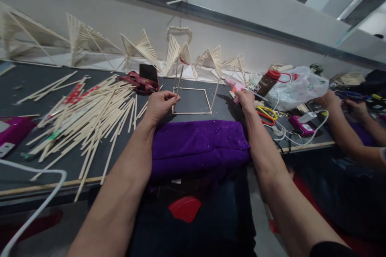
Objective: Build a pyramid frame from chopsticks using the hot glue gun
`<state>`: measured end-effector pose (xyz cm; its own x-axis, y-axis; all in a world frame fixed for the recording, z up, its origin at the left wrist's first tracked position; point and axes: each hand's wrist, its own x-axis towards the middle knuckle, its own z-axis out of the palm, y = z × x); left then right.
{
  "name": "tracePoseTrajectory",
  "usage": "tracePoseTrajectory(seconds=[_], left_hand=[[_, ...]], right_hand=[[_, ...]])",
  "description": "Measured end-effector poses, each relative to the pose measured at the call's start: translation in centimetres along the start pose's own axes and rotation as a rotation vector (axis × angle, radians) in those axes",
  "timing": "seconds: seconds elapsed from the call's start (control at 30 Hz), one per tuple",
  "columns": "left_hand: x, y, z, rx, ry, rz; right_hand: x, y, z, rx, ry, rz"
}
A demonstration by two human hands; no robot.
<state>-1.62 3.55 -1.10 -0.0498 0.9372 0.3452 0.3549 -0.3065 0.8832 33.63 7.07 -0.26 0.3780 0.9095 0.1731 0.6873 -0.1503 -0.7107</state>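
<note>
A square frame of thin wooden sticks [193, 113] lies on the dark table, with upright sticks at some corners. My left hand [163, 104] is at its left corner, thumb and fingers pinched on an upright stick [180, 78]. To the right of the frame, my right hand [245, 99] is wrapped round a pink and orange glue gun [234, 84], whose nozzle points up and left towards the sticks. A folded purple cloth [199, 140] lies at the near edge, between my forearms.
Loose sticks [102, 112] spread at left beside a phone [148, 72] on a red strap. Twisted stick models [141, 48] line the wall. A bottle [267, 82], plastic bag [298, 88] and cables stand right, near another person's hands [330, 102].
</note>
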Motion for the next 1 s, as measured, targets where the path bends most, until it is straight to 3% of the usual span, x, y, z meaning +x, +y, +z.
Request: tracePoseTrajectory(seconds=[0.17, 0.23, 0.3, 0.47, 0.67, 1.0], left_hand=[[-0.1, 0.3, -0.1, 0.009, -0.009, -0.018], [0.0, 0.2, -0.2, 0.004, -0.023, -0.022], [0.1, 0.0, -0.2, -0.005, -0.031, -0.031], [0.4, -0.7, -0.3, -0.001, -0.034, 0.010], [0.5, -0.6, -0.5, 0.056, -0.098, 0.017], [0.7, -0.8, -0.6, 0.105, -0.098, 0.042]], right_hand=[[-1.8, -1.7, -1.8, 0.370, 0.285, -0.015], [-3.7, -2.8, -2.7, 0.720, 0.377, -0.158], [-6.3, -3.9, -3.3, 0.860, 0.269, -0.267], [-12.2, -5.6, -1.9, 0.819, -0.016, -0.375], [-13.5, -4.2, 1.7, 0.592, -0.361, -0.364], [-13.1, -4.1, 4.0, 0.257, -0.422, -0.496]])
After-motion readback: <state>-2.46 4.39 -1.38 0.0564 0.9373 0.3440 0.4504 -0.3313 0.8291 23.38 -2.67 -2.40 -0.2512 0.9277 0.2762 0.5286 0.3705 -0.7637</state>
